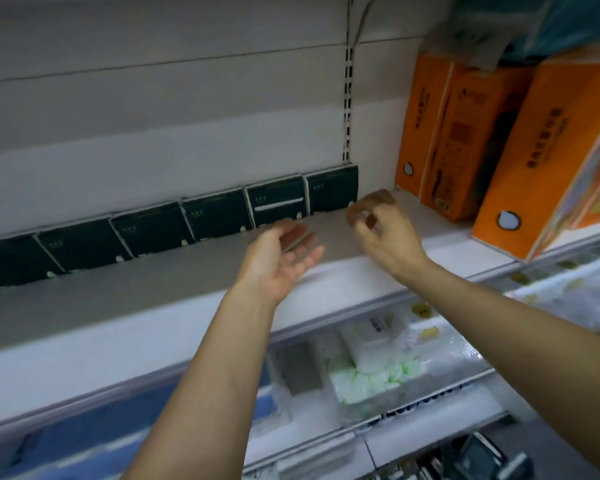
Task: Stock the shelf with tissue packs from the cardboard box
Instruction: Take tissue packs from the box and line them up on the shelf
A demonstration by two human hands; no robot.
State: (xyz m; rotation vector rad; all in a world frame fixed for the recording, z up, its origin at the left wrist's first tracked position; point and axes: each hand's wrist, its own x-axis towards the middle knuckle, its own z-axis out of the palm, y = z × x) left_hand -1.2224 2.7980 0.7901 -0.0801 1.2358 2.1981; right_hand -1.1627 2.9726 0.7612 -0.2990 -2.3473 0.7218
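Two bare forearms reach up and forward from the bottom edge toward a pale shelf (125,306). Below the arms, a lower shelf holds clear-wrapped white and green tissue packs (371,372), blurred. The left hand (279,259) is held palm up over the shelf's front edge, its fingers (303,245) relaxed, slightly spread and gently curved, holding nothing. The right hand (383,233) hovers just beside it, back toward the camera, fingers (359,213) loosely curled; motion blur makes it impossible to tell whether they pinch anything. Just past the fingertips of both hands, a row of dark tissue packs (215,216) stands upright against the shelf's white back panel (153,116), side by side, running away beyond the left hand to the frame edge. Beyond the right hand's fingers, farther right, tall orange tissue boxes (465,140) stand on the same shelf.
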